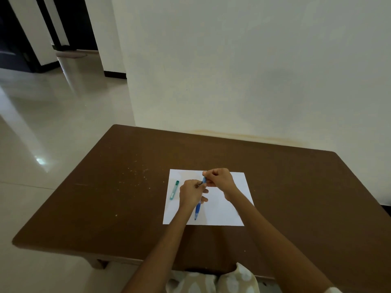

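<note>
A blue mechanical pencil (198, 209) is held over a white sheet of paper (230, 210), its tip pointing toward me. My left hand (191, 194) grips the barrel around its middle. My right hand (220, 179) pinches the pencil's far, upper end with its fingertips. What exactly sits between those fingertips is too small to make out. A small green tube-shaped case (174, 190) lies on the sheet's left edge, apart from both hands.
The paper lies on a low brown table (105, 197) with pale specks on its left part. A white wall stands right behind the table. Glossy tiled floor (42, 123) spreads to the left. Patterned cloth on my lap (211, 282) shows at the near edge.
</note>
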